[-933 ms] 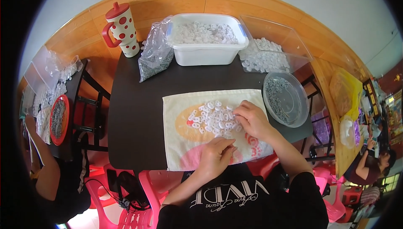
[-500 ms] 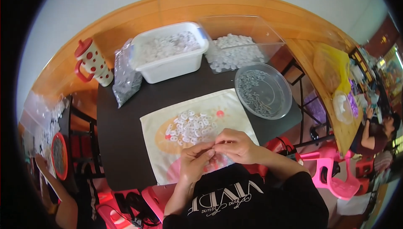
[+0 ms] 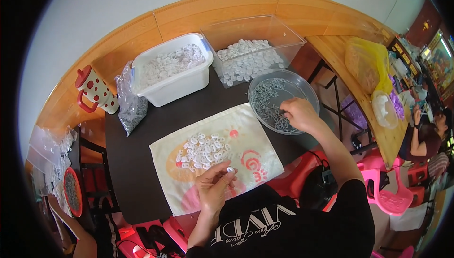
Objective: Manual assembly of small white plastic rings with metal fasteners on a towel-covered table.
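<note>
My left hand point(image 3: 214, 185) is closed, pinching a small white oval plastic piece point(image 3: 230, 169) between thumb and forefinger above the cloth's near edge. My right hand point(image 3: 301, 115) reaches into a round clear tub point(image 3: 309, 95) on the right, its fingertips pressed together among small grey metal screws point(image 3: 268, 98). Whether a screw is between those fingertips is too small to see. A pile of white oval plastic pieces with holes point(image 3: 203, 150) lies on the pale printed cloth point(image 3: 253, 130), just beyond my left hand.
At the back stand a white bin point(image 3: 177, 88) of white parts and a clear box point(image 3: 288, 38) of round white pieces. A bag of grey screws point(image 3: 134, 111) and a dotted tumbler point(image 3: 97, 90) are at the left. Co-workers sit on both sides near pink chairs point(image 3: 392, 194).
My hands were together over the cloth; now they are apart. My right hand has moved forward and right into the tub, while my left stays low over the cloth with the white piece.
</note>
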Tool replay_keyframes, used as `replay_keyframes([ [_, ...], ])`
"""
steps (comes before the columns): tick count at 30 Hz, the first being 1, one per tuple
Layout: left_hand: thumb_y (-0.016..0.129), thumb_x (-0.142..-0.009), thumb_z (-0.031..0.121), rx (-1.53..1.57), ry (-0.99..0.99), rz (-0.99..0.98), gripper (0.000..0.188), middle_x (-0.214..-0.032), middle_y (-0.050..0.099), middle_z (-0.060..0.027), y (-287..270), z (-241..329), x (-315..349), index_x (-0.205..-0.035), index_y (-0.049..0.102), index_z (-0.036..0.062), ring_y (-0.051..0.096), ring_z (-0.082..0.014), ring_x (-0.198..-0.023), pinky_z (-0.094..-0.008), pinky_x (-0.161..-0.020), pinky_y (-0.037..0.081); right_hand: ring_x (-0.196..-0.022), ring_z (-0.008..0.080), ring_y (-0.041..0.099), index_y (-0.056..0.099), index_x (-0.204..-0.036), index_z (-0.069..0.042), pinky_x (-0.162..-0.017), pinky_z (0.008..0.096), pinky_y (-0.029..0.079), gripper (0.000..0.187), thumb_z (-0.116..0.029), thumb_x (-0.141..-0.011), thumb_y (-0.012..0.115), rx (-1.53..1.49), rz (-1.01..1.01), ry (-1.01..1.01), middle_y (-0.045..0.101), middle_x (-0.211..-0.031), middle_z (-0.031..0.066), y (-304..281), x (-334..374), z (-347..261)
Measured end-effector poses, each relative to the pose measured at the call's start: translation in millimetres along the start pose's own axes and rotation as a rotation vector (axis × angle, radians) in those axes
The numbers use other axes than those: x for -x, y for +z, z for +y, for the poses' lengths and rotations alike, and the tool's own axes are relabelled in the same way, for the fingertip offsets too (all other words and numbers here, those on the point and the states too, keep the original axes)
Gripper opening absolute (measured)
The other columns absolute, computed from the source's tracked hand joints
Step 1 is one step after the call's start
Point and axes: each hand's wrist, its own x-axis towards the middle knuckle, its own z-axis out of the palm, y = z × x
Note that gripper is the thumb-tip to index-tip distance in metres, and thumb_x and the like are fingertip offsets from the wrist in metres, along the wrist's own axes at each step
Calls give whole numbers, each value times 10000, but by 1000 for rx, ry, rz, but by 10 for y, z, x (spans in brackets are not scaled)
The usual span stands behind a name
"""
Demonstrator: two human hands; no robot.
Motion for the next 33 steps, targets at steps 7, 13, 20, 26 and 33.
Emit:
replay_keyframes([
  [7, 641, -856, -101, -326, 121, 117, 215, -889, 718, -105, 26, 77, 10, -1038, 711, -12, 653, -119, -715, -233, -572, 509, -869, 386, 648, 643, -868, -8, -747, 478, 524, 160, -16, -709, 622, 243, -128, -54, 675, -841, 179, 59, -112, -96],
  [13, 695, -783, -58, -1110, 504, -84, 176, -827, 641, -124, 52, 131, 3, -952, 715, -12, 632, -245, -708, -327, -614, 493, -884, 389, 611, 617, -885, 5, -756, 465, 485, 152, 69, -750, 590, 50, -19, -89, 611, -902, 176, 137, -73, 43],
  [20, 686, -786, -40, -1230, 540, -30, 153, -835, 630, -138, 112, 122, -45, -933, 711, -5, 621, -312, -770, -391, -670, 499, -766, 300, 617, 651, -986, -10, -691, 355, 485, 188, 83, -829, 606, -430, 155, 31, 608, -867, 142, 41, 22, 10],
  [26, 727, -767, 39, -1532, 624, -19, 259, -915, 571, -152, 403, 119, -114, -1021, 691, 1, 552, -343, -852, -424, -713, 464, -754, 109, 581, 660, -1005, 19, -672, 241, 442, 164, 75, -862, 602, -812, 198, 166, 616, -859, 35, 51, 87, 79],
  [33, 704, -732, 58, -1664, 604, -69, 218, -974, 565, -162, 450, -76, -273, -945, 687, 14, 522, -331, -953, -409, -759, 450, -825, 99, 573, 654, -955, 34, -717, 221, 450, 91, 65, -873, 633, -1364, 329, 47, 615, -910, 46, -64, 286, -514],
])
